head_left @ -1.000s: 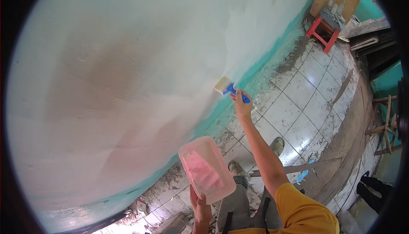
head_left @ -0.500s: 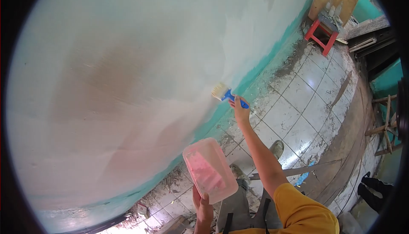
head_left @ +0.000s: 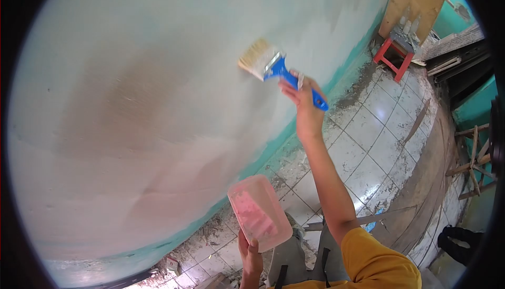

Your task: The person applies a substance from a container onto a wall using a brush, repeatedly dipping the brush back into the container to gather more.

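My right hand [head_left: 304,98] is closed around the blue handle of a wide paintbrush [head_left: 279,69]. Its pale bristles point up and left, close over the wall [head_left: 173,105], which carries a whitish coat with brownish and pinkish patches and a bare green band along its bottom. Lower down, my left hand [head_left: 251,255] grips the near end of a pink plastic tub [head_left: 260,212], thumb at the rim. Pink and whitish smears show inside the tub.
Dusty white floor tiles [head_left: 363,136] run along the wall's foot. A red stool [head_left: 393,57] with bottles on it stands at the far end, by a wooden board [head_left: 413,5]. On the right are a wooden frame [head_left: 476,162] and dark stacked panels [head_left: 463,68].
My right hand has moved the paintbrush up, and it looks larger and nearer the camera. My left hand and the tub have stayed almost in place.
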`<state>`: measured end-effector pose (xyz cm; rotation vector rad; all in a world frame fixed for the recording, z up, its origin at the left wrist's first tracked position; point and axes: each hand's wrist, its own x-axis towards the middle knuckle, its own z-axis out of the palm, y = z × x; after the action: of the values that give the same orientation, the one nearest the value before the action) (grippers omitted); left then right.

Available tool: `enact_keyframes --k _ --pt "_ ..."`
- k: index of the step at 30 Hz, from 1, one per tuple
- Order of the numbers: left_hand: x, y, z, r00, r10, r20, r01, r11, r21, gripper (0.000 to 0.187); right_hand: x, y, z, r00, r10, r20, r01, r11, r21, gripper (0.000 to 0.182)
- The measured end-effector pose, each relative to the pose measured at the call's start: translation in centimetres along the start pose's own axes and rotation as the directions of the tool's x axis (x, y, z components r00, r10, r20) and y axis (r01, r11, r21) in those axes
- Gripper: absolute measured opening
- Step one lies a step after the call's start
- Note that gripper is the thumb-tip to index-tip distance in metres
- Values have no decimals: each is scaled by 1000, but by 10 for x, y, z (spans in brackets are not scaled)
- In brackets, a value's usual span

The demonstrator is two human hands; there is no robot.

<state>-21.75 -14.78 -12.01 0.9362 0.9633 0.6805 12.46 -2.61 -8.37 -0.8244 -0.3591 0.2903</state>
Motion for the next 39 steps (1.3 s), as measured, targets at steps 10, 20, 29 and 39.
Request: enact_keyframes --k 10,20,29,39 --pt "4 -5 -8 999 -22 -38 22 1000 6 92 -60 136 -99 934 288 -210 -342 889 -303 29" --pt "5 8 0 1000 10 1 -10 1000 -19 90 -25 -19 38 1000 29 -5 -30 999 -45 33" --pt "6 21 -24 997 74 31 -74 997 -11 84 -86 146 -87 939 265 -217 -314 920 -236 29" --pt "-11 77 -49 991 130 34 -129 991 -35 77 -20 -134 153 997 19 81 -10 994 -109 32"
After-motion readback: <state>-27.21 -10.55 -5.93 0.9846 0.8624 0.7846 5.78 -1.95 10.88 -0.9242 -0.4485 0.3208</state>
